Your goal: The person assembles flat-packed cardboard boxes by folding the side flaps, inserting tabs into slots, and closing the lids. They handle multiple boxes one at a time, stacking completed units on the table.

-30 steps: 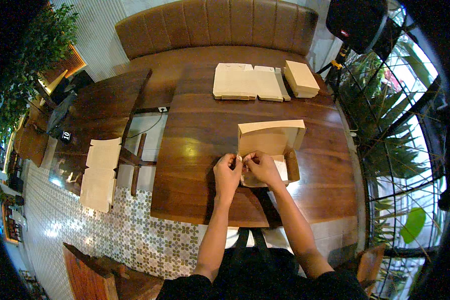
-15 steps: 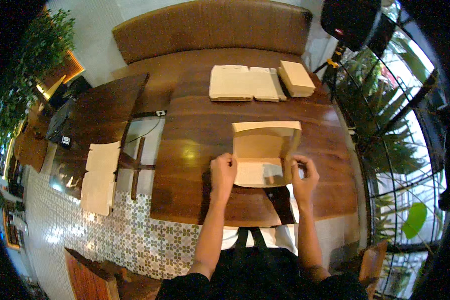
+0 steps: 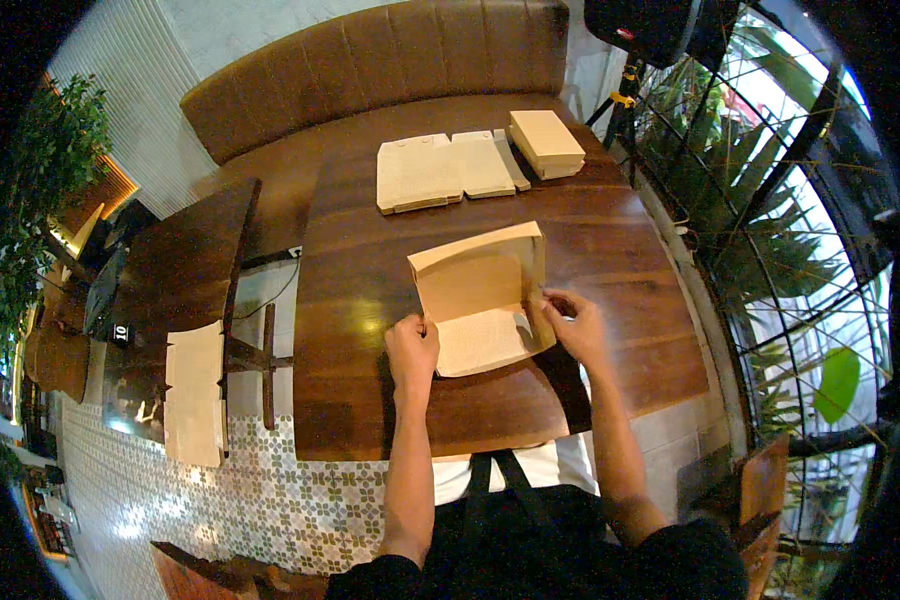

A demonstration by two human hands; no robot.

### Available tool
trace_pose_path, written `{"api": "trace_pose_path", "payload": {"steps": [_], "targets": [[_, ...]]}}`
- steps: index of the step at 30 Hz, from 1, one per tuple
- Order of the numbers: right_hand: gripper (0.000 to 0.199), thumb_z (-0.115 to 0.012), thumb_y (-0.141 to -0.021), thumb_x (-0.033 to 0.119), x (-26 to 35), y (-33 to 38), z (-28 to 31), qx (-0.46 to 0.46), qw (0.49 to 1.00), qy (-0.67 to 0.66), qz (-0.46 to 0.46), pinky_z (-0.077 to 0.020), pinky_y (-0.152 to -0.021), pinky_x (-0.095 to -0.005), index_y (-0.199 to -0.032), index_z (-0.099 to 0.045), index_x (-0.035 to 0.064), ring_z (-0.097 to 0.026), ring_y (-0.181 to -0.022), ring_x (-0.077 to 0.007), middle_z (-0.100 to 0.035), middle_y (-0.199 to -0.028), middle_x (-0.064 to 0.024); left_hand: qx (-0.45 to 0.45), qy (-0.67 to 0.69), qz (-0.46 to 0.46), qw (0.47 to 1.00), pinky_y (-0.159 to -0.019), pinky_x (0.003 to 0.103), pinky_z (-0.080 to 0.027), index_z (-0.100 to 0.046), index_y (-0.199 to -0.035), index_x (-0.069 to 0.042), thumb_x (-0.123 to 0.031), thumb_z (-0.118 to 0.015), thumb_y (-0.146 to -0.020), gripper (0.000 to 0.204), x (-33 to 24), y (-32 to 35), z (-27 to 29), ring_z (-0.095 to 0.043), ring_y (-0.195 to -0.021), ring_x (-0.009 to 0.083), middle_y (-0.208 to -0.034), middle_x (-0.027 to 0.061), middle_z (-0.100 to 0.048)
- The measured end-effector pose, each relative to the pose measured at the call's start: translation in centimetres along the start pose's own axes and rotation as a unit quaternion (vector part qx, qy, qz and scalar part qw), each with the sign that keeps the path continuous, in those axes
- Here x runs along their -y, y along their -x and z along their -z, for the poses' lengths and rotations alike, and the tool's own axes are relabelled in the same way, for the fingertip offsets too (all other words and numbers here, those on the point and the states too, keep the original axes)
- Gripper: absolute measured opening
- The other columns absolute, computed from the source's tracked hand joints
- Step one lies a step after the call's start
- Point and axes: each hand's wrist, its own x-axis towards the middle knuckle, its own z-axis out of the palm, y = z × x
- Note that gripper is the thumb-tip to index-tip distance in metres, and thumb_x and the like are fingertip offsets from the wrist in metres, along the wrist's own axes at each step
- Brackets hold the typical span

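While the cardboard box (image 3: 478,288) stands open on the wooden table (image 3: 358,290), mid-view, it's got contact from both sides.
Left hand (image 3: 412,350) at box's 8 o'clock: thumb and fingers closed together on its edge. Right hand (image 3: 577,325) at 3 o'clock: fingertips at the opposite side, small thumb-index gap; can't tell if clamped. Flat cardboard blanks (image 3: 422,175) at box's 12.

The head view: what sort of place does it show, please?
Probably a café or restaurant: a long padded bench behind a wooden table, a second table, and patterned floor tiles.
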Motion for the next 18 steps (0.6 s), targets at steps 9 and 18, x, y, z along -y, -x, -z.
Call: {"api": "trace_pose_path", "payload": {"steps": [9, 18], "targets": [[0.025, -0.081, -0.087, 0.023, 0.8, -0.3, -0.3, -0.009, 0.997, 0.064, -0.048, -0.0549, -0.065, -0.036, -0.094, -0.077, -0.0006, -0.072, -0.07, -0.0186, -0.076, -0.078, -0.0136, 0.003, -0.024, -0.025, 0.999, -0.061, 0.045, -0.052, -0.068, -0.077, 0.01, -0.008, -0.071, -0.091, 0.023, 0.2, -0.1, -0.1, -0.067, -0.064, 0.0444, -0.073, 0.0283, -0.068], [0.026, -0.079, -0.092, 0.024, -0.5, -1.3, -0.9, -0.021, 0.998, 0.057, 0.027, -0.0553, -0.075, -0.0352, -0.097, -0.069, 0.0003, -0.071, -0.085, -0.0184, -0.074, -0.088, -0.0124, 0.092, 0.062, -0.001, 0.994, -0.079, 0.046, -0.055, -0.069, -0.104, 0.007, -0.035, -0.073, -0.096, 0.043, 0.9, -0.9, 0.9, -0.072, -0.094, 0.0357, -0.103, 0.025, -0.073]]}}
